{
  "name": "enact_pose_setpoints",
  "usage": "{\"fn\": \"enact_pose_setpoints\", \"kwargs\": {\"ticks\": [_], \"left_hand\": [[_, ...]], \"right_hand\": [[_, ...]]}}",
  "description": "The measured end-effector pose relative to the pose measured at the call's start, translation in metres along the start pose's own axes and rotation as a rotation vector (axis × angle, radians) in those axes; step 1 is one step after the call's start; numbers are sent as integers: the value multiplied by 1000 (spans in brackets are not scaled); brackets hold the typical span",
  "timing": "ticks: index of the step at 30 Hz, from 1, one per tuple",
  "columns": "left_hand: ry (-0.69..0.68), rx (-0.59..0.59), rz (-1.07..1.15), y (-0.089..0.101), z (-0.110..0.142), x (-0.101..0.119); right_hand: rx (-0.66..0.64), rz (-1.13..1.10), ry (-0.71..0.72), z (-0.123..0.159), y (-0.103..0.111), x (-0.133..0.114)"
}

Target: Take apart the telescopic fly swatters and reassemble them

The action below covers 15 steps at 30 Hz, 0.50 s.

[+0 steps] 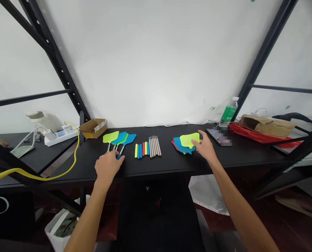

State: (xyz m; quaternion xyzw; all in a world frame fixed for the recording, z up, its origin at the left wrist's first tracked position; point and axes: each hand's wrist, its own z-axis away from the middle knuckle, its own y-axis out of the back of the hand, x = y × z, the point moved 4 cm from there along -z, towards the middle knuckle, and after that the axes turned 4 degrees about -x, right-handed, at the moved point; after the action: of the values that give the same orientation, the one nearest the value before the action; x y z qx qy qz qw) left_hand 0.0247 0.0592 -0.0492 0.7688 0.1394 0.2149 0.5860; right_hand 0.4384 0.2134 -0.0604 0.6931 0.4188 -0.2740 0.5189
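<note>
- Across the back of the frame, a white wall (156, 63) fills the upper half.
- Along the middle runs a black tabletop (166, 163), bearing all work items.
- At upper left and upper right, a black metal rack (56, 60) slants in.
- At right, brown cardboard (266, 125) lies over a red bag (253, 135).
- At left of centre, assembled swatters (110, 137) lie fanned: yellow-green, blue and green mesh, heads toward the wall.
- Below them, the left hand (108, 166) rests over their handles, fingers bent, thumb against a blue grip; whether it has hold of any cannot be told.
- At right of centre, the right hand (206, 147) is partly open, thumb on the yellow-green mesh head (188, 140); a firm hold cannot be confirmed.
- Beneath that head, blue and red mesh heads (180, 146) overlap in a stack.
- At left, an open carton (89, 134) stands near the wall; at right, a green-labelled bottle (229, 113) stands upright.
- At centre, metal rods (154, 147) lie side by side.
- Just left of these, coloured grips (141, 151) form a row: yellow, blue, red.
</note>
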Motion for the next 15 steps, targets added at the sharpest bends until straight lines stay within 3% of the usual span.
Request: {"fn": "enact_pose_setpoints", "kwargs": {"ticks": [8,15], "left_hand": [[17,-83,-84,-8,-2,1],[89,-101,-74,7,7,12]], "right_hand": [[-53,358,-65,2,-5,0],[-63,552,-165,10,2,-12]]}}
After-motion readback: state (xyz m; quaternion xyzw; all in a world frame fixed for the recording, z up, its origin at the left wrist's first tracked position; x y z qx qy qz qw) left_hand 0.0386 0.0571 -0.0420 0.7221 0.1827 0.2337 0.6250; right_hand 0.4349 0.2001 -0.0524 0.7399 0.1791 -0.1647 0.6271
